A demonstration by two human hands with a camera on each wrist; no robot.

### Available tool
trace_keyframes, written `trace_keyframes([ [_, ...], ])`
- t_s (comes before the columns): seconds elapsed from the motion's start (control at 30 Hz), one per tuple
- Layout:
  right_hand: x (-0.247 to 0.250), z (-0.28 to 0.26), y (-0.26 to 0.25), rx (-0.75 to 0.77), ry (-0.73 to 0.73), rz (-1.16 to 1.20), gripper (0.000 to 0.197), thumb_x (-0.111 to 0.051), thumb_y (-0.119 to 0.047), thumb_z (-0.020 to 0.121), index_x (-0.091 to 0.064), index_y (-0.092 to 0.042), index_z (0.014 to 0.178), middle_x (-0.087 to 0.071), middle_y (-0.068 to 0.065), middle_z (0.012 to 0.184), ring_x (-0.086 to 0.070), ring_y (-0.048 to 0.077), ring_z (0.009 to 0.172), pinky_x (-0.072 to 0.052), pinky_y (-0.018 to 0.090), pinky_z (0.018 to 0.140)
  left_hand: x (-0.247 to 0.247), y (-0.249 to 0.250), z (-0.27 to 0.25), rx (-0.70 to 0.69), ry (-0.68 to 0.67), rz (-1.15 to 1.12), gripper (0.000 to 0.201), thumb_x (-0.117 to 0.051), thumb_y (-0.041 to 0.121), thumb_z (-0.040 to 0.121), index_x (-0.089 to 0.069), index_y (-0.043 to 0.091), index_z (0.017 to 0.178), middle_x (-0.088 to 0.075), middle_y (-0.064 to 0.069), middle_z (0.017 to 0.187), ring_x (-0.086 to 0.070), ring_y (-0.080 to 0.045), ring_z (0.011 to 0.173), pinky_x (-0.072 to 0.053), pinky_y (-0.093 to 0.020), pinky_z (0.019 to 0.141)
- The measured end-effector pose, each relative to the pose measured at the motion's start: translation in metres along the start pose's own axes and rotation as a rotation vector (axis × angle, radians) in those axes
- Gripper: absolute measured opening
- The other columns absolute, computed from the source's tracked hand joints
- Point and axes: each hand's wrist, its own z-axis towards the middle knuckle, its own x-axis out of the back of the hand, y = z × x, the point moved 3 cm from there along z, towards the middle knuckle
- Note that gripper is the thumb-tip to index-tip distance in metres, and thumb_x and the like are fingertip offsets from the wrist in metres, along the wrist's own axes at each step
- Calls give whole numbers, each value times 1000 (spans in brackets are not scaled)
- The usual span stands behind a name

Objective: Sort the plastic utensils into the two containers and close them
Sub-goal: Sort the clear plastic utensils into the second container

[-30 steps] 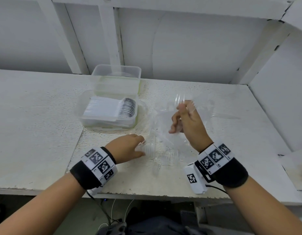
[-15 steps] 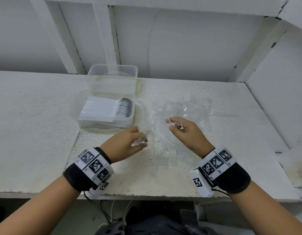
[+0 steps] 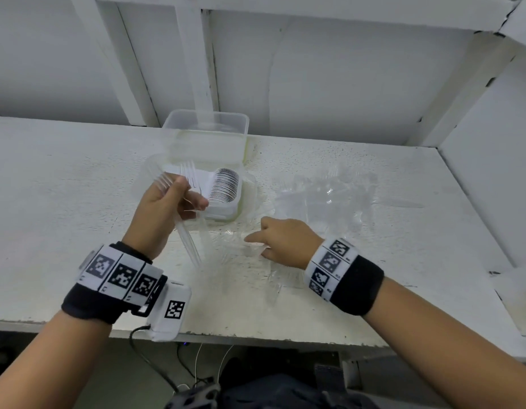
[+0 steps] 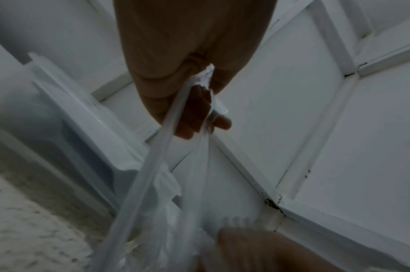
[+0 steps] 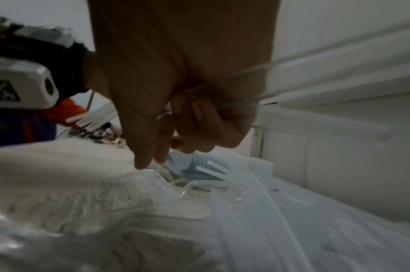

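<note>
The left hand (image 3: 164, 214) grips a bunch of clear plastic forks (image 3: 185, 234), tines toward upper frame, just before the spoon-filled clear rectangular container (image 3: 226, 208), nearer it than the right hand (image 3: 281, 242), which pinches clear utensils at centre.

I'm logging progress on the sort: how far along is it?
Partly done. The near container already holds a packed row of spoons; the far container looks empty. The left hand grips a bunch of clear forks, while the right hand picks from the loose pile. Both containers remain open.
</note>
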Motion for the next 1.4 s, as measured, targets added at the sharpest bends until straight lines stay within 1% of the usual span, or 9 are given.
trace_keyframes([
  [0.2,0,23,-16,39,-109,-218,32,-51,-19,92,-52,-13,124,-37,13,128,-40,19,58,-41,30,60,11,-11,-8,120,34,-71,22,-37,26,100,-49,17,84,-56,2,56,-55,-12,50,-50,-25,51],
  [0.47,-7,17,-20,177,-70,-192,28,-44,-18,92,-55,-16,118,-53,-2,120,-58,24,90,-32,26,57,11,-17,-9,149,-6,-110,20,-39,27,99,-53,16,91,-62,2,62,-60,-13,59,-54,-24,55],
  [0.57,0,11,-14,202,111,-18,28,-45,-21,93,-61,-19,116,-59,-3,118,-60,22,97,-42,28,63,9,-19,-7,156,-20,-123,19,-40,24,99,-56,17,92,-67,1,69,-66,-15,71,-55,-29,65],
  [0.73,33,-7,-1,137,609,570,31,-54,-32,90,-71,-7,97,-70,5,94,-65,18,82,-55,36,67,-4,-15,-4,164,-79,-184,18,-40,19,98,-56,15,90,-70,0,74,-67,-16,76,-49,-36,78],
  [0.8,51,-17,0,68,714,859,23,-59,-25,90,-70,-7,98,-68,0,90,-63,6,83,-54,23,68,-13,-12,-5,151,-117,-195,18,-41,18,97,-57,14,88,-70,1,76,-66,-17,79,-49,-35,79],
  [0.9,71,-28,-2,-12,773,1086,13,-58,-16,91,-67,-11,97,-61,-13,76,-57,-5,65,-43,8,51,-28,-8,-7,128,-197,-193,13,-46,20,91,-58,14,88,-71,1,80,-65,-14,83,-50,-31,79],
  [1.07,67,-28,-6,-108,743,1280,10,-58,-19,91,-68,-23,91,-63,-15,61,-53,17,59,-46,22,48,-51,-6,-7,149,-278,-249,15,-61,25,85,-59,12,93,-67,-10,94,-63,-19,90,-50,-34,84],
  [1.23,53,-26,-5,-240,736,1288,24,-58,-21,92,-64,-14,113,-67,-3,76,-56,4,47,-53,26,61,-66,-2,-11,134,-307,-267,18,-56,23,79,-59,9,90,-70,-6,81,-67,-16,75,-55,-26,70],
  [1.4,50,-28,-3,-227,761,1226,17,-56,-22,93,-61,-34,82,-62,15,100,-63,19,65,-51,23,57,-72,-3,-12,135,-332,-213,28,-56,26,79,-62,5,96,-67,-13,91,-65,-17,83,-55,-22,71],
])
